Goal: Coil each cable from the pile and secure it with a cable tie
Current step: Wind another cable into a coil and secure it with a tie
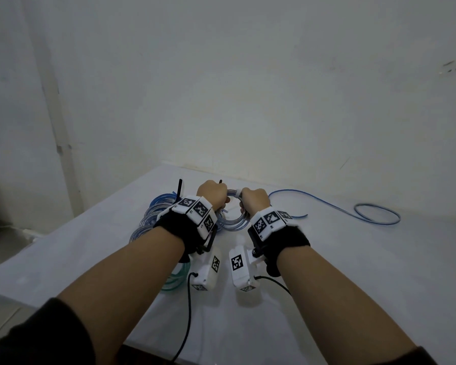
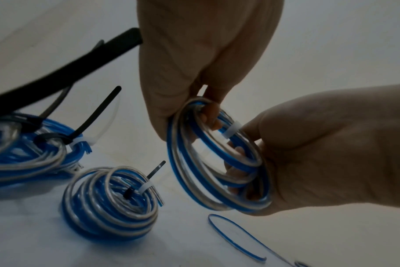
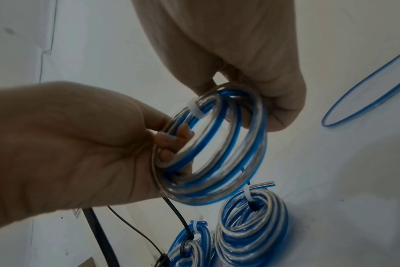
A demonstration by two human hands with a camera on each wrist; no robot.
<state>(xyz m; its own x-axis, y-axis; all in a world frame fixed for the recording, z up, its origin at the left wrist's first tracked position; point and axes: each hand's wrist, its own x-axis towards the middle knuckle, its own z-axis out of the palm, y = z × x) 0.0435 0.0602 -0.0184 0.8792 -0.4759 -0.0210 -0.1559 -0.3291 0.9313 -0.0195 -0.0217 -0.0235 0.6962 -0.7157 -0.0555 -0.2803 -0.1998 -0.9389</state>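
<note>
Both hands hold one coil of blue-and-clear cable up off the counter. The left hand curls round the coil's far-left rim, and a black tie sticks out of that fist. The right hand grips the opposite rim with fingers hooked through the middle. A white band already wraps the turns near the top of the coil.

The step in hand looks like securing: the winding seems finished and the black tie is not yet round it. The next move likely calls for one hand to keep the turns pinched flat while the other threads the tie through the centre and into its head.

The cable is smooth, glossy, flat twin plastic, springy enough to fan open if released. Left of the coil lie finished bundles, tight rings with stiff black tie tails standing up. Right of the coil a loose cable trails in an open loop on the white cloth.
</note>
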